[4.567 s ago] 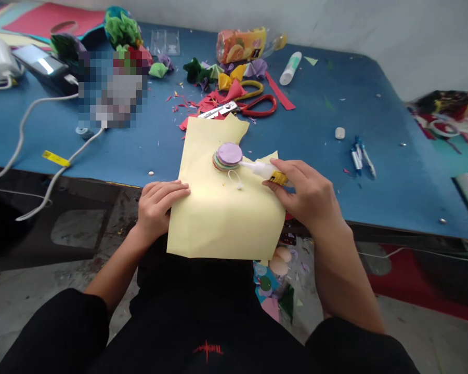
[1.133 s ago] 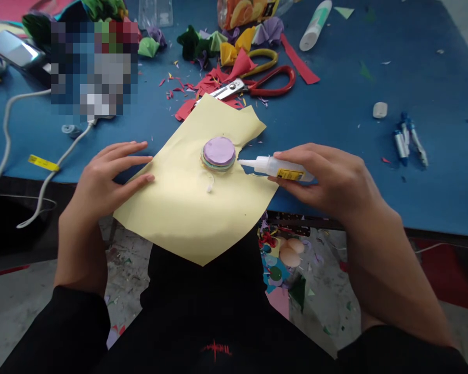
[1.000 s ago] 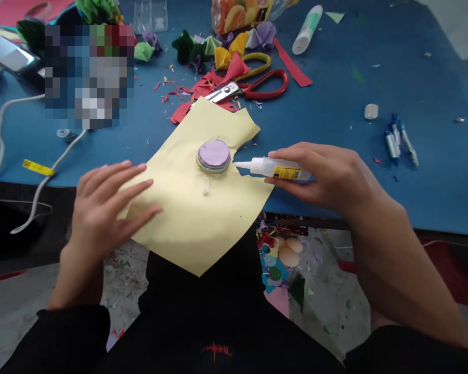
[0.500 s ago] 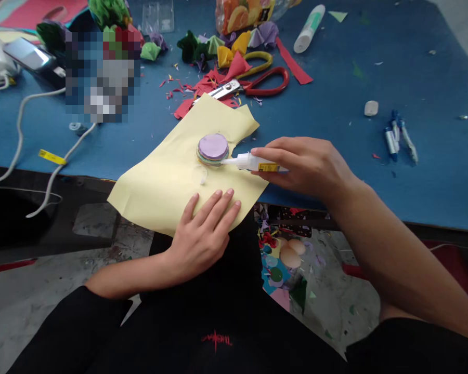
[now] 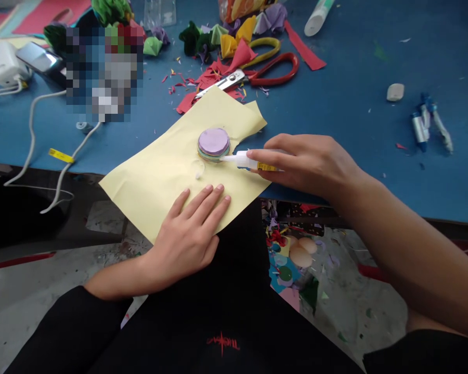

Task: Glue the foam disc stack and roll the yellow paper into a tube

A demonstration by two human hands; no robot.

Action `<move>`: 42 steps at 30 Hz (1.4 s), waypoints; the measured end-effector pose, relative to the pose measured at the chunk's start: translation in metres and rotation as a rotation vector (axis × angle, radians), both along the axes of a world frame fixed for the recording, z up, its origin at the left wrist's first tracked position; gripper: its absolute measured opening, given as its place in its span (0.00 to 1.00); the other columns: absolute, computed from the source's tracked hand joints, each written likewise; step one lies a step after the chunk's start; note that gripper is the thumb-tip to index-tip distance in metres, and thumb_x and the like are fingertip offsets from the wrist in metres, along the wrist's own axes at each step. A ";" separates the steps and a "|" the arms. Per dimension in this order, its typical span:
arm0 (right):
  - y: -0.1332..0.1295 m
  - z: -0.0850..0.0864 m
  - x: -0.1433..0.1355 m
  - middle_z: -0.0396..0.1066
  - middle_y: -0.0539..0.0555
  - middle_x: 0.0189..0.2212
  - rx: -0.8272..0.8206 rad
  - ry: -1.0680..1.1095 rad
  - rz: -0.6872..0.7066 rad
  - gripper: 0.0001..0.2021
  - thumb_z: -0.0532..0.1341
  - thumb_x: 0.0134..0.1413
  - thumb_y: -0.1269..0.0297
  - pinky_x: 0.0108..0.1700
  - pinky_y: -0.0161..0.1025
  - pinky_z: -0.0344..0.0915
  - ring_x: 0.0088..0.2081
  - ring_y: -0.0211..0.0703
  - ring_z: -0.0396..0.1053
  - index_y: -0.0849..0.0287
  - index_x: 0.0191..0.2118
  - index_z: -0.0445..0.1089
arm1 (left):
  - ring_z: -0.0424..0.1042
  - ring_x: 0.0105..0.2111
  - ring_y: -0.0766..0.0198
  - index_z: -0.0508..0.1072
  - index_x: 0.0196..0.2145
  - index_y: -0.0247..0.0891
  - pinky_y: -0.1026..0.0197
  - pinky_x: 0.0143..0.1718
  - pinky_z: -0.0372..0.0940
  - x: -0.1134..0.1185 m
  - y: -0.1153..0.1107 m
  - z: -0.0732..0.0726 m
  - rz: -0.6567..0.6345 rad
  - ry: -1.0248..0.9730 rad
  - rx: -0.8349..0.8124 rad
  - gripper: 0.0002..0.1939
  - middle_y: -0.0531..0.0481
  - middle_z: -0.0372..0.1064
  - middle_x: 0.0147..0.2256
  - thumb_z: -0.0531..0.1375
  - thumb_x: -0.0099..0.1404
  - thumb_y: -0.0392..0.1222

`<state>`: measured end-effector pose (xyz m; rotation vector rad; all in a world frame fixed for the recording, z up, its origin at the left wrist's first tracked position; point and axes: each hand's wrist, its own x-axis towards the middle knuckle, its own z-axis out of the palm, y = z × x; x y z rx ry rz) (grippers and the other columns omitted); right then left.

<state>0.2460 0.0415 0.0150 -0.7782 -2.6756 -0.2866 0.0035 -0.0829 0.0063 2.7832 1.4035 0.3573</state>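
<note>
My left hand (image 5: pixel 191 223) lies with fingers stretched out on the near part of a yellow sheet of paper (image 5: pixel 144 176). The sheet has a notch cut in its right side. On it sits a small stack of round paper pieces (image 5: pixel 214 141), light purple on top with other colours beneath. My right hand (image 5: pixel 308 161) is closed around a white glue bottle (image 5: pixel 249 160) with a yellow label. The bottle lies almost level, its thin nozzle pointing left at the lower right edge of the stack. Whether the tip touches the paper, I cannot tell.
Beyond the sheet lie scissors (image 5: pixel 273 72) with red and yellow handles, among red paper scraps (image 5: pixel 208 78) and folded paper flowers (image 5: pixel 191 39). White cables (image 5: pixel 33 130) run at the left. An eraser-like white piece (image 5: pixel 395 92) and small blue-and-white tubes (image 5: pixel 425 124) lie right.
My left hand has slid slightly left, and the sheet's near-left corner has shifted and flattened. The glue nozzle stays at the stack's edge. The whole view has shifted a little.
</note>
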 end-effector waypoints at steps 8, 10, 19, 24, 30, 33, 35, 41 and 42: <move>-0.002 0.003 0.001 0.71 0.50 0.32 0.230 -0.071 0.077 0.13 0.49 0.67 0.61 0.30 0.33 0.59 0.27 0.34 0.63 0.52 0.50 0.68 | 0.56 0.63 0.50 0.61 0.61 0.30 0.47 0.62 0.49 0.001 0.001 0.004 -0.007 0.025 -0.018 0.28 0.40 0.54 0.63 0.49 0.63 0.35; -0.003 0.003 0.001 0.70 0.50 0.32 0.242 -0.091 0.093 0.13 0.49 0.67 0.62 0.31 0.33 0.59 0.28 0.34 0.63 0.53 0.50 0.67 | 0.56 0.63 0.51 0.61 0.61 0.30 0.47 0.62 0.49 0.001 0.001 0.005 0.000 0.041 -0.032 0.27 0.40 0.54 0.63 0.49 0.64 0.35; -0.006 0.004 0.000 0.69 0.49 0.33 0.263 -0.176 0.089 0.14 0.50 0.67 0.64 0.32 0.34 0.56 0.28 0.33 0.62 0.53 0.54 0.64 | 0.56 0.63 0.51 0.60 0.61 0.30 0.47 0.62 0.49 0.001 0.001 0.005 0.004 0.047 -0.034 0.27 0.40 0.54 0.63 0.49 0.65 0.35; -0.006 0.004 0.000 0.69 0.49 0.32 0.259 -0.157 0.112 0.14 0.50 0.67 0.64 0.33 0.34 0.57 0.28 0.33 0.60 0.55 0.55 0.63 | 0.56 0.63 0.51 0.60 0.61 0.30 0.46 0.62 0.49 0.002 0.001 0.006 0.000 0.044 -0.038 0.27 0.40 0.54 0.63 0.49 0.65 0.35; -0.007 0.004 -0.002 0.69 0.48 0.29 0.217 -0.135 0.122 0.14 0.50 0.67 0.62 0.31 0.33 0.55 0.26 0.33 0.60 0.55 0.53 0.65 | 0.55 0.63 0.51 0.60 0.61 0.30 0.47 0.62 0.49 0.002 0.002 0.006 0.001 0.045 -0.039 0.27 0.40 0.54 0.63 0.49 0.65 0.35; -0.007 0.004 -0.003 0.70 0.49 0.30 0.250 -0.083 0.125 0.14 0.51 0.67 0.62 0.31 0.33 0.56 0.27 0.33 0.60 0.57 0.53 0.65 | 0.56 0.63 0.51 0.60 0.61 0.30 0.46 0.62 0.50 0.003 0.002 0.006 0.001 0.045 -0.035 0.27 0.40 0.54 0.63 0.49 0.65 0.35; -0.007 0.005 -0.003 0.70 0.49 0.30 0.231 -0.079 0.108 0.14 0.51 0.67 0.61 0.31 0.34 0.55 0.27 0.33 0.61 0.56 0.53 0.65 | 0.56 0.63 0.51 0.60 0.61 0.30 0.46 0.61 0.51 0.003 0.002 0.006 0.000 0.045 -0.035 0.27 0.40 0.54 0.63 0.49 0.65 0.35; -0.007 0.005 -0.003 0.70 0.48 0.29 0.173 -0.103 0.063 0.13 0.52 0.66 0.59 0.30 0.34 0.56 0.27 0.33 0.62 0.53 0.50 0.67 | 0.55 0.63 0.51 0.60 0.61 0.29 0.46 0.61 0.51 0.001 0.001 0.006 0.000 0.038 -0.036 0.27 0.40 0.54 0.63 0.50 0.65 0.35; -0.006 0.004 -0.002 0.70 0.48 0.29 0.203 -0.078 0.059 0.12 0.52 0.65 0.59 0.30 0.33 0.57 0.27 0.33 0.63 0.53 0.49 0.68 | 0.55 0.63 0.51 0.60 0.61 0.30 0.46 0.61 0.51 0.001 0.001 0.006 0.001 0.038 -0.037 0.27 0.41 0.54 0.63 0.50 0.65 0.35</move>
